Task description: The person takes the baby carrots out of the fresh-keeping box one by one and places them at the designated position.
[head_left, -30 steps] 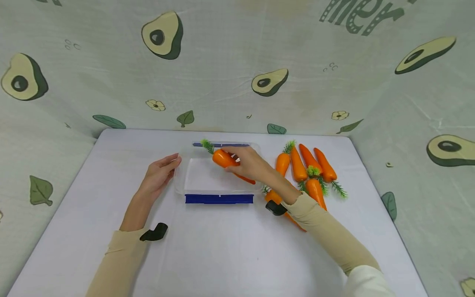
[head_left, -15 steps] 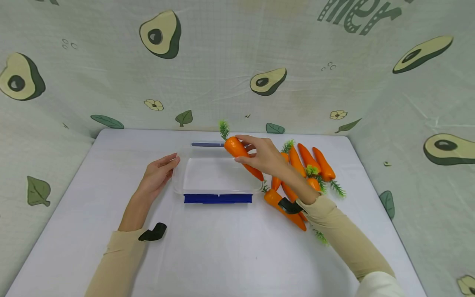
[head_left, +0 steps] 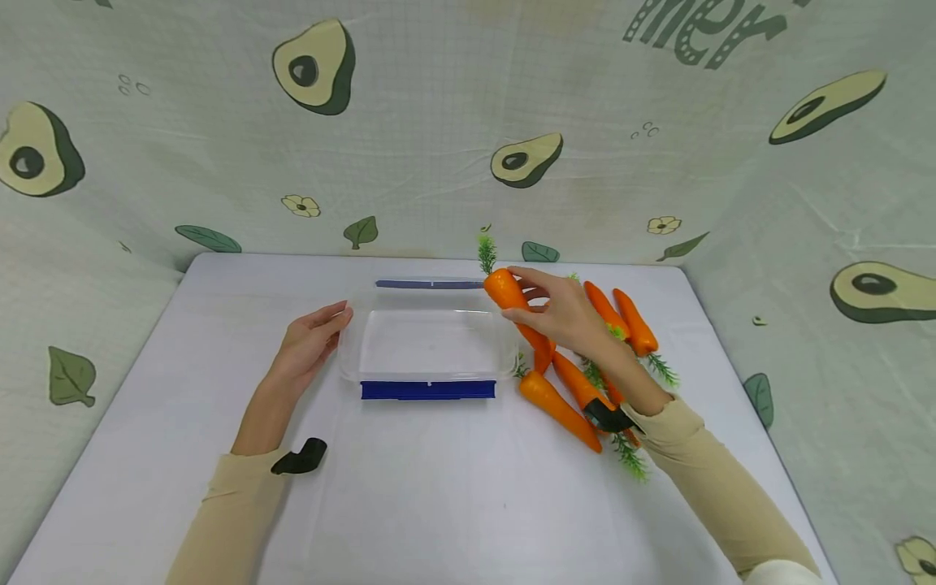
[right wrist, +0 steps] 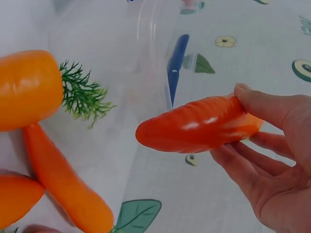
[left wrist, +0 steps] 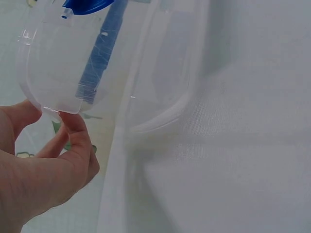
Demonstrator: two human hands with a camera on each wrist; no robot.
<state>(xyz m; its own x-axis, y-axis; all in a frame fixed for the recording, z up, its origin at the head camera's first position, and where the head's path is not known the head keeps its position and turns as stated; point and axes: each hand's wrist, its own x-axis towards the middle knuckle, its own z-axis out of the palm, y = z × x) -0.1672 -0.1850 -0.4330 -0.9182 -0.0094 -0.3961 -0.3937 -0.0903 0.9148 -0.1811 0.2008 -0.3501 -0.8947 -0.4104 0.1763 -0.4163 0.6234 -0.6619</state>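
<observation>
A clear plastic food container [head_left: 427, 377] with blue clip flaps stands mid-table, no carrot inside it. At its left rim my left hand [head_left: 310, 345] pinches the edge between thumb and fingers; the left wrist view shows the same pinch on the container wall [left wrist: 53, 73]. My right hand [head_left: 559, 313] holds an orange toy carrot [head_left: 504, 288] with a green leafy top, raised over the container's right end. In the right wrist view the carrot's tip [right wrist: 170, 131] points left, with thumb and fingers around its thick part.
Several more toy carrots [head_left: 559, 410] lie in a loose pile right of the container, partly beneath my right forearm. A white cloth covers the table [head_left: 409, 496]. Behind it hangs a fabric backdrop [head_left: 424, 122] printed with avocados and leaves.
The carrot in my right hand has gone from low inside the container up and to the right, toward the pile. My left hand has kept its grip on the rim.
</observation>
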